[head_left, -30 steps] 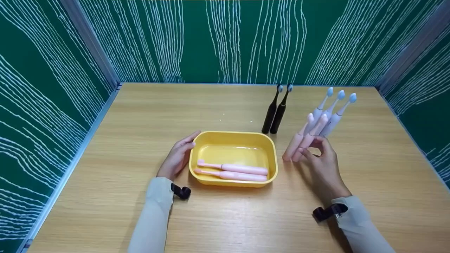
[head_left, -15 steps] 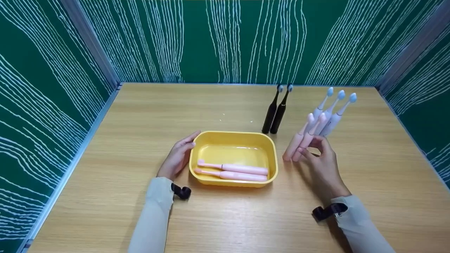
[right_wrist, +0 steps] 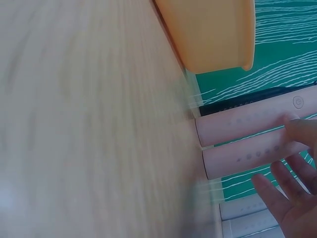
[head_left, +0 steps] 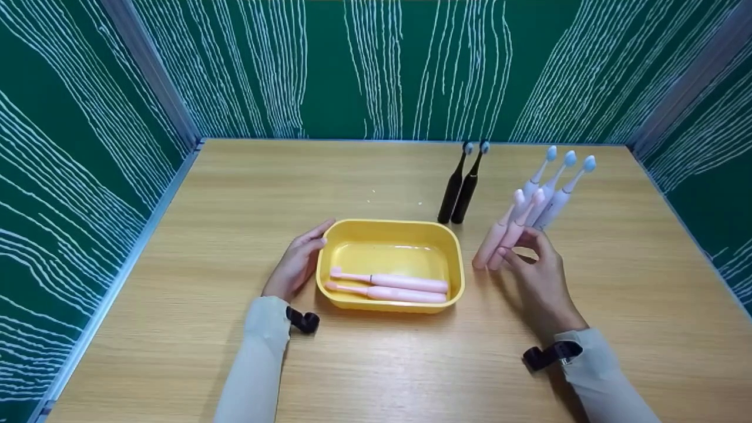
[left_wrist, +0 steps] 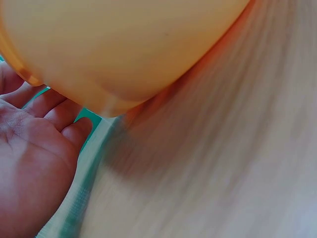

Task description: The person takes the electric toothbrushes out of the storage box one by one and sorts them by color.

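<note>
In the head view my left hand [head_left: 296,261] rests against the left end of a yellow plastic basin [head_left: 390,308], its thumb at the rim and its fingers along the outer wall. Two pink electric toothbrushes [head_left: 408,283] lie side by side in the basin, heads to the left. My right hand [head_left: 543,279] pinches the handle of an upright pink electric toothbrush [head_left: 514,235] between thumb and index finger. Close on its left stands another pink toothbrush [head_left: 490,244]. From the right wrist, the thumb shows on the handle [right_wrist: 252,153], with the other fingers spread apart.
Three white electric toothbrushes [head_left: 554,205] with blue-tipped heads stand behind the pink pair. Two black ones [head_left: 466,197] stand upright behind the basin's right corner. The wooden table [head_left: 376,364] is bounded by green walls [head_left: 329,64] with white lines.
The pinched pink toothbrush's top has tilted slightly left toward its neighbour since a second ago. Both hands and the basin stay practically in place.
</note>
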`<state>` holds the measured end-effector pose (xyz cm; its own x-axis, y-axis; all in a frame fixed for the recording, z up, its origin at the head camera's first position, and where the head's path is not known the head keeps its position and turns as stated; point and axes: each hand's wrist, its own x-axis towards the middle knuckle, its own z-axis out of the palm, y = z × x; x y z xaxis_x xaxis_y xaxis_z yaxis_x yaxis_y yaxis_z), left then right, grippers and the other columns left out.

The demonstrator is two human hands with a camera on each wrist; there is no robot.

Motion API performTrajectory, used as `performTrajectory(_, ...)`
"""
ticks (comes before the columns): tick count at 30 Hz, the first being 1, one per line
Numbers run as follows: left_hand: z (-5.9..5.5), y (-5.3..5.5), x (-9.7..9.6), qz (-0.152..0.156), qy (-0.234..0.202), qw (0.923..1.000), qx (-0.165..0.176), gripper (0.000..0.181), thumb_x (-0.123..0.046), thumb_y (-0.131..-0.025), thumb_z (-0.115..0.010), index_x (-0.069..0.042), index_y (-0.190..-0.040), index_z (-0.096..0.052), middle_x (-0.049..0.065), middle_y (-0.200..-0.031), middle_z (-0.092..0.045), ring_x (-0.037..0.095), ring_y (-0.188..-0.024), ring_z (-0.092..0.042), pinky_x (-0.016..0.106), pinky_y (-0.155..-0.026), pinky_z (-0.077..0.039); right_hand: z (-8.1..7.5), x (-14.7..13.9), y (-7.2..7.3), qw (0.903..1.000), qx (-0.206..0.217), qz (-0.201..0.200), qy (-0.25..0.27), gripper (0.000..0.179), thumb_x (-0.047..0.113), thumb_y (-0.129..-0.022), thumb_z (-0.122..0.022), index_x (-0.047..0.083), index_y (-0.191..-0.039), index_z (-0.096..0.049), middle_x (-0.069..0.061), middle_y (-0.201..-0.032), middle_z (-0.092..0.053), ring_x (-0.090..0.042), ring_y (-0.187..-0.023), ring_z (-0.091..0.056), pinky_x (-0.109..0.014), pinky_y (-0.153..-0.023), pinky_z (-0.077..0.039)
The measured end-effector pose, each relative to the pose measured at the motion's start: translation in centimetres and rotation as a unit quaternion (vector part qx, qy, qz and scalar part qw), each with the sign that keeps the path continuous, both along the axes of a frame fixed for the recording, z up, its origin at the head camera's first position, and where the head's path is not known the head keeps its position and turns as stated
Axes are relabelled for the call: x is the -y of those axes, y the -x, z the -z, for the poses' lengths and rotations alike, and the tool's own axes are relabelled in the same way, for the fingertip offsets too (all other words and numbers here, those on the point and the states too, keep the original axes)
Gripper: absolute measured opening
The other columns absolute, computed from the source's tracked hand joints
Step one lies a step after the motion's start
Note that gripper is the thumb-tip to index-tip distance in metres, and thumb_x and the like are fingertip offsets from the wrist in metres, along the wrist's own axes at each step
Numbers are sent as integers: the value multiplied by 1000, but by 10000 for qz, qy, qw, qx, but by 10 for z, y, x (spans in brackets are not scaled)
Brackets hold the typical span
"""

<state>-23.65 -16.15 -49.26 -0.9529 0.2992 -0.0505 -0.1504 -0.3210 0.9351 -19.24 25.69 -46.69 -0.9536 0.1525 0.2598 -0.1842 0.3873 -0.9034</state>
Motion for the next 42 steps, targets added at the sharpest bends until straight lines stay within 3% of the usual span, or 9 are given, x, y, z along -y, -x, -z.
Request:
performTrajectory(7, 2, 1, 0, -18, 15, 10000, -90, 53, 0, -96, -36, 7, -148, -27, 19, -158, -23, 28, -147, -20, 39, -121, -20, -16, 8, -10, 9997, -223, 15, -34, 45, 3, -85, -69, -7, -125, -50, 7, -104, -57, -1, -100, -55, -9, -84, -50)
performTrajectory(17, 2, 1, -1, -103, 79, 9999, -83, 53, 0, -96, -36, 7, -147, -28, 18, -158, -23, 27, -147, -18, 37, -122, -18, -13, 2, -7, 9958, -783, 282, 378, 47, -5, -82, -69, -7, -126, -53, 8, -106, -59, -13, -100, -59, -12, -83, -52)
performTrajectory(23, 1, 1, 0, -100, 77, 9999, -73, 52, 0, -96, -37, 6, -147, -29, 17, -158, -23, 25, -148, -17, 36, -122, -18, -7, -3, -2, 9893, -1268, 484, 527, 46, -7, -81, -70, -8, -123, -54, 5, -106, -62, -13, -97, -60, -12, -79, -53)
performTrajectory(31, 0, 0, 1, 37, 99, 9999, 8, 51, -2, -97, -37, 2, -148, -32, 13, -158, -25, 24, -146, -22, 35, -121, -20, -16, 4, -8, 9734, -2042, 531, 897, 37, -14, -79, -66, -16, -114, -54, 0, -98, -64, -11, -90, -61, -13, -74, -52)
performTrajectory(34, 0, 1, 1, 24, 90, 10000, -6, 51, -2, -97, -37, 3, -148, -31, 14, -158, -24, 25, -147, -21, 35, -122, -19, -18, 6, -9, 9671, -2304, 415, 992, 33, -16, -79, -65, -16, -111, -55, 4, -96, -64, -9, -89, -61, -13, -73, -52)
performTrajectory(39, 1, 1, 0, -9, 103, 9999, -2, 52, -2, -97, -38, 3, -148, -31, 15, -158, -24, 26, -147, -22, 36, -122, -19, -20, 12, -10, 9565, -2746, -154, 976, 30, -21, -77, -63, -21, -106, -54, 4, -97, -65, -9, -90, -61, -15, -75, -54)
performTrajectory(42, 1, 1, 0, -34, 75, 10000, 1, 51, -2, -97, -38, 3, -147, -31, 14, -158, -25, 25, -147, -22, 36, -121, -19, -22, 18, -12, 9577, -2757, -419, 707, 30, -22, -76, -63, -20, -105, -55, 5, -100, -65, -8, -92, -62, -15, -77, -54)
